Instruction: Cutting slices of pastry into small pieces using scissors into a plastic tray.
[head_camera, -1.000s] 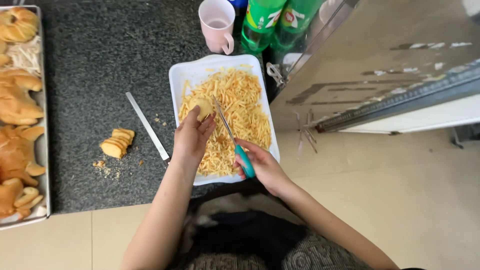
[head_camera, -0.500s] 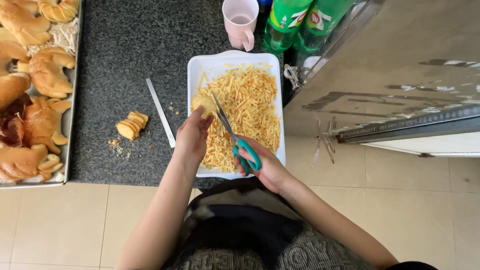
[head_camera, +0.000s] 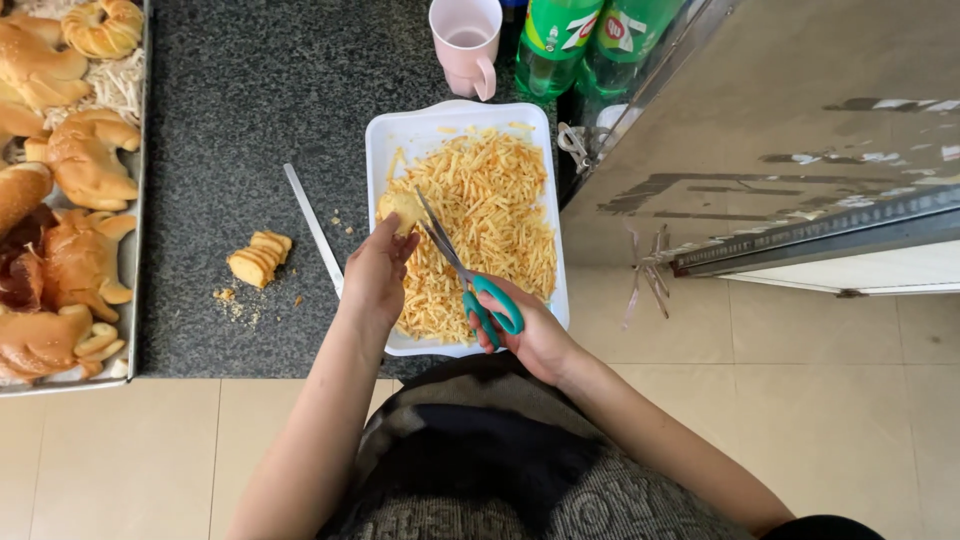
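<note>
My left hand (head_camera: 376, 275) pinches a pale yellow slice of bread (head_camera: 401, 207) over the left side of a white rectangular tray (head_camera: 385, 135). The tray is heaped with thin golden strips (head_camera: 490, 215). My right hand (head_camera: 530, 335) grips teal-handled scissors (head_camera: 470, 280) by the loops; the blades point up-left and their tips reach the slice. Both hands hover above the tray at the near edge of a dark speckled counter (head_camera: 240, 110).
A stack of bread slices (head_camera: 260, 258) with crumbs and a long metal strip (head_camera: 313, 228) lie left of the tray. A metal pan of baked pastries (head_camera: 60, 190) fills the far left. A pink mug (head_camera: 466, 42) and green bottles (head_camera: 580, 40) stand behind; a steel cabinet (head_camera: 780, 130) is right.
The view has drifted so the tray and counter sit a little further right and lower. My hands keep the same hold, scissors still at the slice.
</note>
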